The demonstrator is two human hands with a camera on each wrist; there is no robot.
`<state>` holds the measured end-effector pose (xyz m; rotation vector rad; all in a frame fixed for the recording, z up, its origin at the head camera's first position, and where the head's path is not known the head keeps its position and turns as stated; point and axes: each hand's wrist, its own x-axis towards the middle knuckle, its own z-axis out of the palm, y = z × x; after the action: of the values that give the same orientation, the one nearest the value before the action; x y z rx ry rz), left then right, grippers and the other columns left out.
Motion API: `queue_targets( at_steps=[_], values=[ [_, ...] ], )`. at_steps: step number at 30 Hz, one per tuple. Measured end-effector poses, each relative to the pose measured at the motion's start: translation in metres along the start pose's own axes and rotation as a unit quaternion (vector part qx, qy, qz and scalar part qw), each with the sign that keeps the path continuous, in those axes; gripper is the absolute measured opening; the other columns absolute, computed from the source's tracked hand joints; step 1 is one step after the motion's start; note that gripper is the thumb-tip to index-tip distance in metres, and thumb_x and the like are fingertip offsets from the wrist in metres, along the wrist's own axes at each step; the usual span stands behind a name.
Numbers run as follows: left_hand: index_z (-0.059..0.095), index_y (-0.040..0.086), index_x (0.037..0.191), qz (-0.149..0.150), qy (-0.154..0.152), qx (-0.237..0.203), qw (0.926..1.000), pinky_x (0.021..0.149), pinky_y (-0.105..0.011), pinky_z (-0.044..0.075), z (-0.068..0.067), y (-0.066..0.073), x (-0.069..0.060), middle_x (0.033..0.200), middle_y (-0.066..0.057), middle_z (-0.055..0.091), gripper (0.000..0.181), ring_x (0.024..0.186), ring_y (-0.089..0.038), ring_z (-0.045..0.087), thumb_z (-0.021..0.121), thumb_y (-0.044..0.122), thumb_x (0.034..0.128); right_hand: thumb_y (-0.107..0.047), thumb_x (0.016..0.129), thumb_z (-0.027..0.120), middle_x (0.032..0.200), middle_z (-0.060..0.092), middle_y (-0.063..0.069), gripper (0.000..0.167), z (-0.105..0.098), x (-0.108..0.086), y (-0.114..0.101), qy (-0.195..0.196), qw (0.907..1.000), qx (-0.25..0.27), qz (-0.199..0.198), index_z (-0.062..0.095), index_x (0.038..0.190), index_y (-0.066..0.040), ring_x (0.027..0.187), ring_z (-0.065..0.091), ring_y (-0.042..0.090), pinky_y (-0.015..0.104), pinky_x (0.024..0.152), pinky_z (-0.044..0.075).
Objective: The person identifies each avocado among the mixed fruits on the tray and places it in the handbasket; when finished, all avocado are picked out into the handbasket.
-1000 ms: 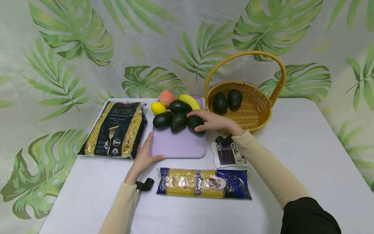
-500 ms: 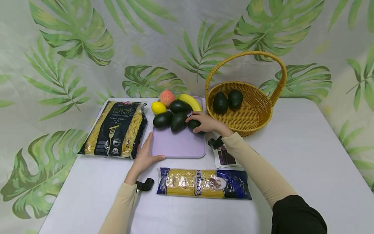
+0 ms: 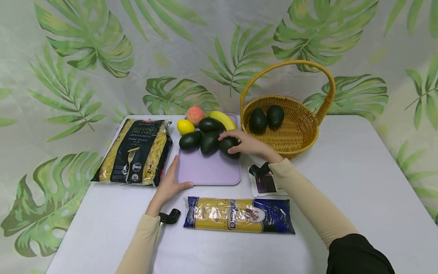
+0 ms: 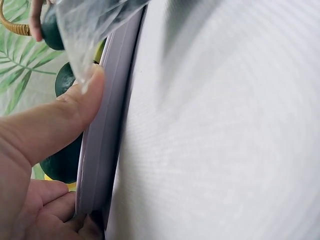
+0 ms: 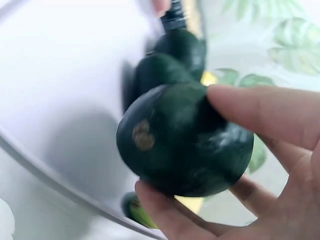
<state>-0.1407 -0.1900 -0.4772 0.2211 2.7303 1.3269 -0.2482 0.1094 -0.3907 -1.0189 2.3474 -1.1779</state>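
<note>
My right hand (image 3: 251, 144) holds a dark green avocado (image 3: 228, 145) at the right side of the lilac tray (image 3: 208, 169). In the right wrist view, thumb and fingers grip this avocado (image 5: 185, 140) from its sides; whether it touches the tray is unclear. My left hand (image 3: 169, 185) rests at the tray's near left corner, fingers along the left side and thumb on the front edge. Also on the tray are three avocados (image 3: 190, 140), a banana (image 3: 222, 118), a peach (image 3: 195, 115) and a lemon (image 3: 186, 126). Two more avocados (image 3: 258, 120) lie in the wicker basket (image 3: 291, 142).
The basket's tall handle (image 3: 287, 62) arches up behind my right hand. A penne bag (image 3: 133, 152) lies left of the tray, a spaghetti pack (image 3: 239, 215) in front of it. Under my right wrist is a small white and purple packet (image 3: 265, 184), partly covered.
My right hand moved left over the rightmost avocado, took hold of it, and has drawn slightly back to the right. My left hand and the tray have stayed put.
</note>
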Motion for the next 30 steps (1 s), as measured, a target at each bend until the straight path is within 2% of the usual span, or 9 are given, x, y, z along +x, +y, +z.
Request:
queue_targets(
  at_steps=[3, 6, 12, 17, 20, 24, 30],
  values=[
    [0.001, -0.003, 0.151, 0.001, -0.002, 0.000, 1.0000, 0.115, -0.050, 0.009, 0.000, 0.000, 0.000, 0.157, -0.024, 0.002, 0.110, 0.142, -0.039, 0.007, 0.079, 0.024, 0.0792, -0.005, 0.089, 0.066, 0.139, 0.047, 0.012, 0.044, -0.011, -0.011, -0.008, -0.003, 0.9984, 0.056, 0.006, 0.056, 0.131, -0.004, 0.128, 0.038, 0.027, 0.045, 0.104, 0.032],
    [0.001, -0.004, 0.151, 0.001, -0.004, 0.003, 1.0000, 0.115, -0.050, 0.009, 0.000, 0.001, 0.000, 0.157, -0.024, 0.001, 0.109, 0.142, -0.039, 0.006, 0.079, 0.025, 0.0794, -0.011, 0.090, 0.066, 0.141, 0.044, 0.007, 0.045, -0.023, -0.024, -0.012, 0.004, 0.9940, 0.103, 0.037, 0.054, 0.134, -0.010, 0.125, 0.040, 0.026, 0.044, 0.101, 0.035],
    [0.001, -0.004, 0.151, -0.005, -0.007, 0.006, 0.9999, 0.115, -0.050, 0.009, 0.000, 0.003, -0.001, 0.157, -0.024, 0.001, 0.109, 0.142, -0.039, 0.006, 0.079, 0.024, 0.0797, -0.013, 0.091, 0.065, 0.141, 0.039, 0.009, 0.048, -0.048, -0.049, -0.002, 0.035, 0.9802, 0.181, 0.072, 0.051, 0.136, -0.013, 0.118, 0.045, 0.032, 0.043, 0.094, 0.044],
    [0.001, -0.004, 0.151, -0.006, -0.008, 0.007, 0.9999, 0.115, -0.051, 0.010, -0.001, 0.003, -0.001, 0.156, -0.024, 0.001, 0.109, 0.142, -0.040, 0.007, 0.079, 0.024, 0.0800, -0.016, 0.092, 0.063, 0.146, 0.031, 0.005, 0.049, -0.069, -0.071, 0.014, 0.085, 0.9760, 0.175, 0.097, 0.049, 0.139, -0.017, 0.119, 0.045, 0.032, 0.040, 0.091, 0.047],
    [0.001, -0.004, 0.151, -0.006, -0.008, 0.005, 0.9999, 0.114, -0.051, 0.010, -0.001, 0.003, 0.000, 0.156, -0.024, 0.001, 0.109, 0.142, -0.040, 0.007, 0.079, 0.024, 0.0799, -0.015, 0.093, 0.062, 0.148, 0.030, 0.005, 0.049, -0.082, -0.083, 0.023, 0.115, 0.9709, 0.182, 0.104, 0.047, 0.140, -0.016, 0.117, 0.048, 0.029, 0.035, 0.089, 0.049],
    [0.001, -0.004, 0.151, -0.005, -0.008, 0.006, 0.9999, 0.115, -0.051, 0.009, -0.001, 0.002, 0.000, 0.156, -0.024, 0.001, 0.109, 0.142, -0.040, 0.006, 0.079, 0.024, 0.0800, -0.013, 0.095, 0.060, 0.145, 0.033, 0.005, 0.048, -0.097, -0.097, 0.034, 0.152, 0.9615, 0.200, 0.111, 0.046, 0.141, -0.014, 0.107, 0.055, 0.021, 0.028, 0.082, 0.052],
    [0.001, -0.004, 0.151, 0.003, -0.005, 0.007, 1.0000, 0.115, -0.051, 0.009, 0.000, 0.001, -0.001, 0.156, -0.024, 0.001, 0.110, 0.142, -0.040, 0.006, 0.079, 0.025, 0.0795, -0.012, 0.095, 0.059, 0.143, 0.030, 0.003, 0.047, -0.113, -0.111, 0.052, 0.192, 0.9484, 0.212, 0.137, 0.046, 0.140, -0.017, 0.100, 0.052, 0.017, 0.022, 0.072, 0.051]
  ],
)
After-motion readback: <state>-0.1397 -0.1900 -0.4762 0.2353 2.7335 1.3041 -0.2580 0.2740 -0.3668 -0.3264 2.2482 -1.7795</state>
